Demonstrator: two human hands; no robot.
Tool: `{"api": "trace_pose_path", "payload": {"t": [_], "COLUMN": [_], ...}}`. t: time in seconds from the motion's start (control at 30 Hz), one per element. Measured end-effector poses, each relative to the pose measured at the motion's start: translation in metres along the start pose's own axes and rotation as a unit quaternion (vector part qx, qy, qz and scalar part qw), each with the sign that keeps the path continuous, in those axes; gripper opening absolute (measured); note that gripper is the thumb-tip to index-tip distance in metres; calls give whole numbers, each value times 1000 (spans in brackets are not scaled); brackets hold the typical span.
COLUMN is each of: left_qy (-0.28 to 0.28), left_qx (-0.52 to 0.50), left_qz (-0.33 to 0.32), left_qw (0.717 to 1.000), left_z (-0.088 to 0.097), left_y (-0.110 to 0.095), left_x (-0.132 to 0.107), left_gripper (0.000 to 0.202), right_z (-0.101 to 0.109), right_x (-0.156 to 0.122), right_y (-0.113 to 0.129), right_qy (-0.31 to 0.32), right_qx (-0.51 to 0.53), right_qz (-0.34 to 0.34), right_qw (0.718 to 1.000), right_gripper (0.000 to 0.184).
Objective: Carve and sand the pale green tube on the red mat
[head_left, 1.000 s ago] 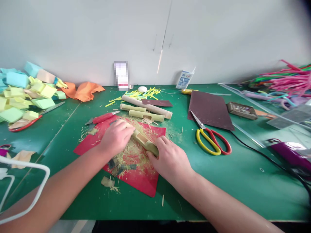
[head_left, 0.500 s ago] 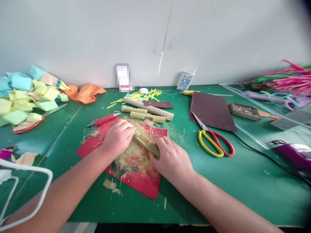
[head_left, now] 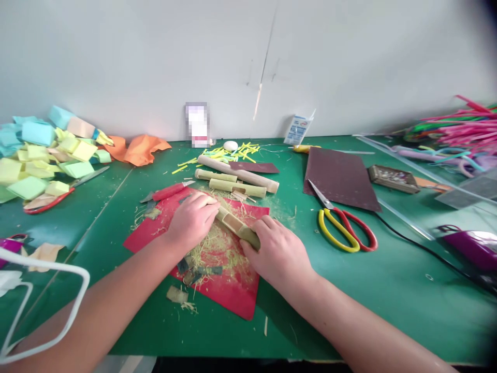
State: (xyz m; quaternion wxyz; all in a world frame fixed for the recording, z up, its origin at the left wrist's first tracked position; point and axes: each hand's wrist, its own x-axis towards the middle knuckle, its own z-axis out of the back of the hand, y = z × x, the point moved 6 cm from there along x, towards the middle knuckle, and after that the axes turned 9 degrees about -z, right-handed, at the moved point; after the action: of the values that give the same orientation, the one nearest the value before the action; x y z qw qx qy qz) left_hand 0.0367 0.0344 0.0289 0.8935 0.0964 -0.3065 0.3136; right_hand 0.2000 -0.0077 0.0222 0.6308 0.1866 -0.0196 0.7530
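Note:
A green bamboo piece (head_left: 238, 228) with a cut-out slot lies slanted on a red sheet (head_left: 229, 285) covered in pale shavings. My right hand (head_left: 277, 254) is closed around the bamboo's near end. My left hand (head_left: 192, 220) is closed at its far end, fingers curled over something I cannot make out. A red-handled knife (head_left: 169, 190) lies just beyond my left hand.
Two bamboo sections (head_left: 236, 187) and a wooden dowel (head_left: 238, 173) lie behind the sheet. Yellow-and-red scissors (head_left: 344, 228) and dark sandpaper (head_left: 337, 178) sit to the right, with a black cable (head_left: 419, 246). Coloured paper pieces (head_left: 42, 153) pile at left, pipe cleaners (head_left: 462, 127) at far right.
Both hands stay on the bamboo piece; my left hand has shifted slightly along it. The view has drifted a little.

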Motion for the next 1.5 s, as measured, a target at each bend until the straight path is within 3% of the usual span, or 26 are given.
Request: {"api": "trace_pose_path", "payload": {"t": [0.63, 1.5], "left_qy": [-2, 1], "left_qx": [-11, -3], "left_qz": [-57, -45], "left_qw": [998, 999], "left_z": [-1, 0], "left_y": [-10, -2], "left_x": [3, 0], "left_gripper": [17, 17], "right_z": [-5, -4], "right_x": [-1, -1], "right_y": [-3, -1], "right_qy": [-2, 10], "right_qx": [12, 13], "right_qz": [3, -1], "right_qw": [1000, 1000], "right_gripper": [13, 12]}}
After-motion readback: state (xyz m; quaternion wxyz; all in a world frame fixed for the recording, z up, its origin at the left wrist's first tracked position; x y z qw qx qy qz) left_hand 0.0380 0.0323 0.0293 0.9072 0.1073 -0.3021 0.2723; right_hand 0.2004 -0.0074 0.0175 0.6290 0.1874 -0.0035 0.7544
